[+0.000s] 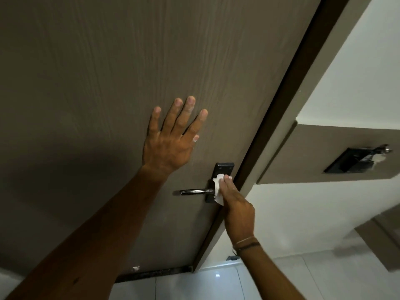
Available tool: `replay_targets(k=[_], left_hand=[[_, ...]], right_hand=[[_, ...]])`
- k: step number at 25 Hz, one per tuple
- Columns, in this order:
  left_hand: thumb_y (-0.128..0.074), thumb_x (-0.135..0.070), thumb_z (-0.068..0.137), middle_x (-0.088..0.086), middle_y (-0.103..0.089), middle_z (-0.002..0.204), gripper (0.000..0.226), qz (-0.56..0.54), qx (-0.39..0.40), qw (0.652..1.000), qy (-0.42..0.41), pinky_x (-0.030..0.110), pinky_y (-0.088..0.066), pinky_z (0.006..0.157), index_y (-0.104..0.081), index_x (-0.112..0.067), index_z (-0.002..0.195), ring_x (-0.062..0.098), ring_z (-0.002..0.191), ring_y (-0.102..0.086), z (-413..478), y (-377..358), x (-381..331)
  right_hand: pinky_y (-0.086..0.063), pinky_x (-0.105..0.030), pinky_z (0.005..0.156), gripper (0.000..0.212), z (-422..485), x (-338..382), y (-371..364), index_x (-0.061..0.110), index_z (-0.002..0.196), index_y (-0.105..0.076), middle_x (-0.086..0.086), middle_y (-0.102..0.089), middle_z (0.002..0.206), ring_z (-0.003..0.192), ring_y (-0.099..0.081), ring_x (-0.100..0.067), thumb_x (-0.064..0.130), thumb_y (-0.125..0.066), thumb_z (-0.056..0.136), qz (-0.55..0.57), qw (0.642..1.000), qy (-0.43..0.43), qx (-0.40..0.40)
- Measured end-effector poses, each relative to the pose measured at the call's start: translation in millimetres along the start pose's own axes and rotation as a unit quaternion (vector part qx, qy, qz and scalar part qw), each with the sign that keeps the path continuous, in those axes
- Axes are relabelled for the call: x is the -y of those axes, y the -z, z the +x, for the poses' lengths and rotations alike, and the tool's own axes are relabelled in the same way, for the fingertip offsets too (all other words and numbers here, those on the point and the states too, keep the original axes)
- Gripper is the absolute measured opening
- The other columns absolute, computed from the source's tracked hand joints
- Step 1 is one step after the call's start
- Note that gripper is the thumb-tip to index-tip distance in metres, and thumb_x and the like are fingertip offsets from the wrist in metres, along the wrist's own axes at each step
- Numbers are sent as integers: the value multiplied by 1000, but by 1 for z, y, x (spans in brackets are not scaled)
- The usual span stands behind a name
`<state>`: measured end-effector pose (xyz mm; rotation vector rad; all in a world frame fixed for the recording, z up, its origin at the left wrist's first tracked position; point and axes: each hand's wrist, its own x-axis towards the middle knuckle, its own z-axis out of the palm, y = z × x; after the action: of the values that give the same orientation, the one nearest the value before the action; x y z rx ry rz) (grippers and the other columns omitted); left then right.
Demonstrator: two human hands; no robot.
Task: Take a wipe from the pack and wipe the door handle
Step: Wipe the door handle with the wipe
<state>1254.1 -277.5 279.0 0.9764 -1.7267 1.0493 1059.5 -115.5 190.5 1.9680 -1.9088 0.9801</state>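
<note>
A dark lever door handle (193, 192) with a black backplate (224, 168) is mounted near the right edge of a brown wood-grain door (97, 72). My right hand (236, 207) holds a crumpled white wipe (218, 188) pressed against the backplate at the handle's pivot. Up and left of the handle, my left hand (172, 137) lies flat on the door with its fingers spread and nothing in it. The wipe pack is not in view.
The dark door frame (281, 100) runs diagonally along the door's right edge. Beyond it is a white wall (357, 61) with a brown panel holding a black recessed fitting (355, 161). Glossy light floor tiles (205, 284) lie below.
</note>
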Motion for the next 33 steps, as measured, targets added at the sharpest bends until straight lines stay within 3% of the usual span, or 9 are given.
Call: replay_targets(k=[3,5,10,13,16,20,23,26,33], left_hand=[[-41,-43,116,8,11,183,69,4,0,1000,3,56,10,136,-11,-26,176,27,170,13,-1,-2,0],[-42,-43,115,8,10,183,69,10,0,1000,5,56,10,137,-12,-26,176,27,170,13,-2,-3,0],[-41,-45,116,8,13,183,70,12,5,1000,3,55,13,136,-11,-26,176,27,170,15,-2,-2,1],[-41,-45,116,8,14,183,70,10,4,1000,3,55,12,136,-12,-26,176,27,169,16,-2,-3,1],[-43,-44,115,7,14,183,70,13,-1,1000,2,56,10,136,-12,-26,176,27,170,15,-3,-3,1],[-44,-43,114,7,12,183,71,7,-4,1000,10,55,12,137,-13,-26,176,26,170,14,-3,-5,1],[-43,-43,115,7,12,183,70,5,-5,1000,12,55,12,137,-13,-26,176,26,170,14,-2,-4,2],[-41,-44,115,6,13,183,69,3,-3,1000,8,55,11,137,-12,-27,176,25,170,14,-2,-4,1],[-42,-44,115,6,15,182,72,-11,0,1000,12,56,11,136,-8,-28,176,26,169,15,0,-6,0]], right_hand=[[-49,2,78,40,-4,17,-15,15,142,-63,-5,-77,121,100,-76,-23,23,-61,103,192,943,-262,-74],[-46,6,72,42,-2,27,-18,20,143,-62,-8,-81,113,90,-73,-16,35,-53,105,251,903,-343,-71],[-39,-46,114,71,-2,-5,-23,5,140,-62,-17,-64,143,133,-61,-33,0,-89,74,-76,994,76,16],[-44,-25,110,59,-1,4,-22,6,140,-64,-7,-65,141,129,-62,-24,5,-83,83,94,994,-47,-24],[-47,3,82,39,1,35,-28,12,135,-68,10,-67,127,117,-67,-17,14,-71,97,365,847,-355,-152],[-50,2,63,33,14,45,-43,9,133,-69,8,-72,116,113,-70,-25,18,-65,102,489,701,-477,-206],[-53,-2,80,39,6,48,-35,13,139,-63,10,-68,126,123,-66,-24,15,-67,100,380,818,-387,-190],[-42,-40,115,57,-13,18,-28,5,145,-57,-15,-57,150,141,-49,-32,1,-72,90,74,995,-44,-52],[-51,-54,103,72,24,-26,-6,3,132,-68,-22,-71,131,121,-69,-38,3,-95,65,-90,956,258,106]])
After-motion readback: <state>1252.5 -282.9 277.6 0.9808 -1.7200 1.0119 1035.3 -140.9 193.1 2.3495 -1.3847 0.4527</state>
